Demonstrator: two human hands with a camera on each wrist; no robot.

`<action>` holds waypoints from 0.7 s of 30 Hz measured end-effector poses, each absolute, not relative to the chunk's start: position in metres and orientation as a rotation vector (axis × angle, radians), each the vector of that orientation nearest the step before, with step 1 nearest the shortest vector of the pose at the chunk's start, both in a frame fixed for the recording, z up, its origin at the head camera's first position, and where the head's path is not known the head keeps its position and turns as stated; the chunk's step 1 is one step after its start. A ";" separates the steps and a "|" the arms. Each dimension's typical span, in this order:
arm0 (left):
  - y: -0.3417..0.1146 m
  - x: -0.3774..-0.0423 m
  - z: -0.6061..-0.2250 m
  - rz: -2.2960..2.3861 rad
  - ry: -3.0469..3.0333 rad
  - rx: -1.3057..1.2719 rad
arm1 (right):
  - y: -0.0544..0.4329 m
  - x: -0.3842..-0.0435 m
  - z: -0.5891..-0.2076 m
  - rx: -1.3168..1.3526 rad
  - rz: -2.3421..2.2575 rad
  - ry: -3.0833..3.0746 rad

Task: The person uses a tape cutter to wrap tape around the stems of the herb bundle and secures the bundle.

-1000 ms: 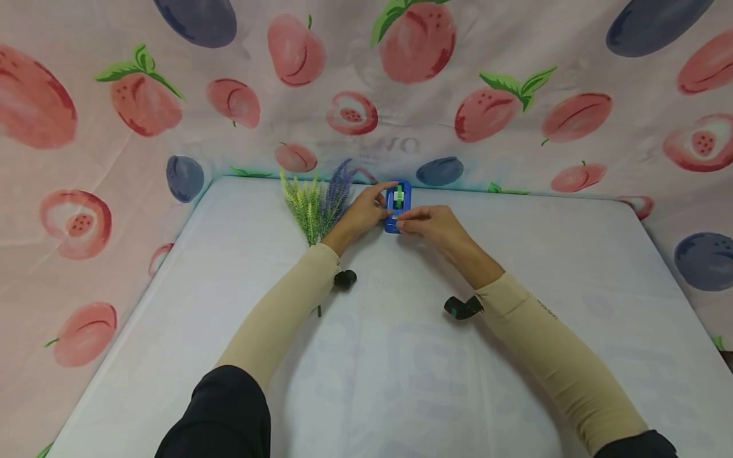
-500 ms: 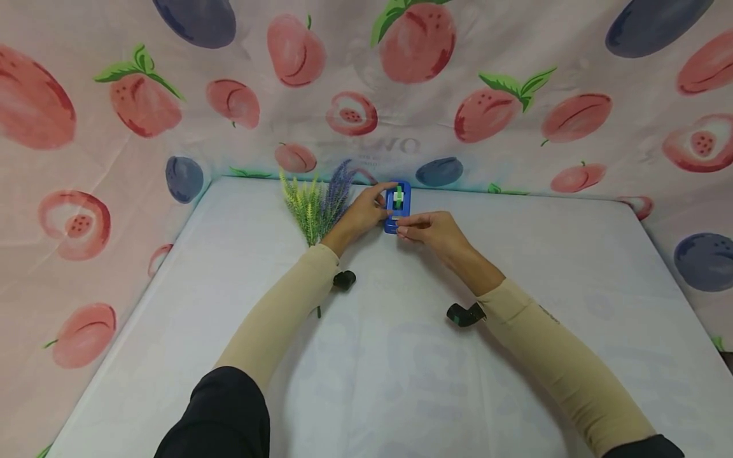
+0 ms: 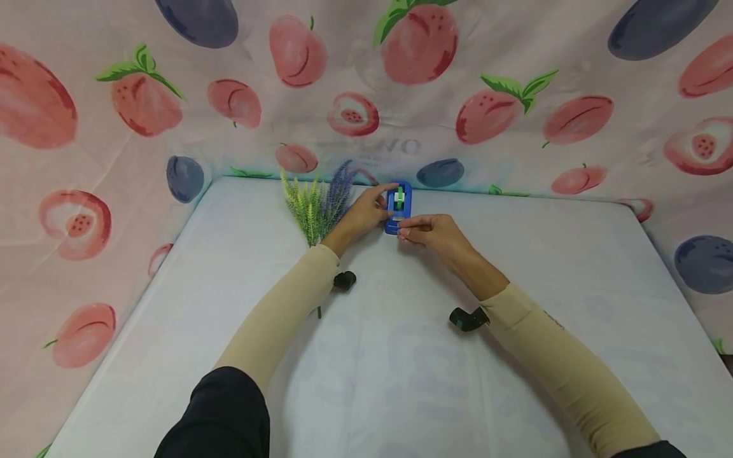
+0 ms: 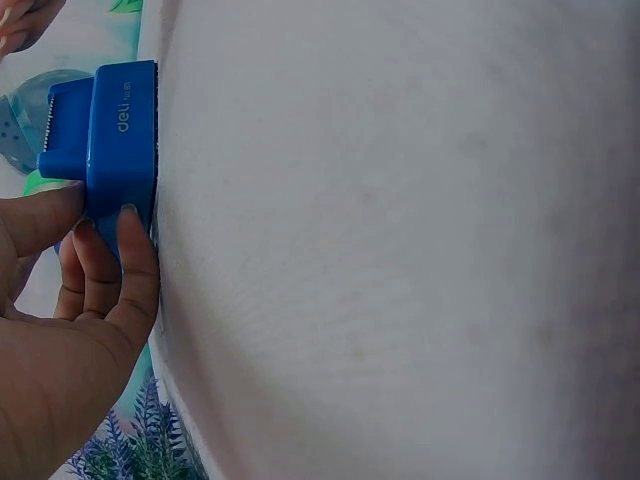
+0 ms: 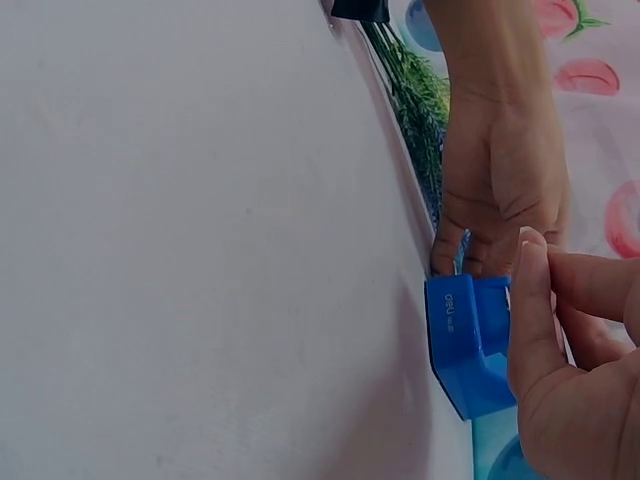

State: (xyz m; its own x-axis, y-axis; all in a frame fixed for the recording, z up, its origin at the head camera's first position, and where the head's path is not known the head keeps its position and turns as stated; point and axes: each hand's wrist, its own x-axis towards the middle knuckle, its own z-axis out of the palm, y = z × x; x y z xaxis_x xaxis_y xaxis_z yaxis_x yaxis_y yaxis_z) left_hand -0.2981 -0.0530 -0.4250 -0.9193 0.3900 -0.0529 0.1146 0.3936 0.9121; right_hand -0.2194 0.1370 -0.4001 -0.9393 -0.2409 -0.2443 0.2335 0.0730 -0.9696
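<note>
A blue tape dispenser (image 3: 398,207) with a green-cored roll (image 3: 399,198) sits at the far middle of the white table. My left hand (image 3: 364,211) grips its left side; in the left wrist view the fingers (image 4: 138,270) press against the blue wall and the thumb lies nearer the roll. The right hand (image 3: 435,235) is at the dispenser's near end, by the toothed cutter (image 4: 48,122). Its thumb and index finger (image 5: 533,265) are pinched together at the tape's end. The bit of tape between those fingertips is mostly hidden.
Artificial flower sprigs, yellow-green (image 3: 307,207) and purple (image 3: 338,191), lie left of the left hand, their stems under that forearm. Behind the white table (image 3: 401,356) hangs a peach-printed cloth (image 3: 412,121). Black cameras (image 3: 468,319) jut from both wrists.
My right hand has drawn back slightly, down and toward me, with thumb and index finger staying pinched. The left hand and the tape dispenser have stayed in place.
</note>
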 end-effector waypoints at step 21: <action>-0.053 -0.297 -0.427 1.530 2.417 0.422 | 0.136 -0.215 -0.403 0.093 -1.915 1.959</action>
